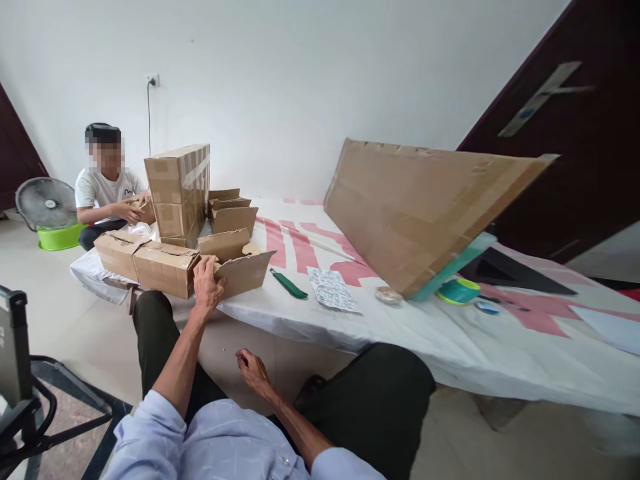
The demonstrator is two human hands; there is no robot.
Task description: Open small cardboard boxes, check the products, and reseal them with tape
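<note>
Open-flapped box [245, 277] on surface [425, 343], just right of the nearer left hand [206, 288]; left grip touches its near-left end, can't tell if clenched; right hand [255, 373] lower, released, empty.

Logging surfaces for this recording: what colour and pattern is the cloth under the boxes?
The cloth: white with pinkish-red shapes. Head view.
</note>
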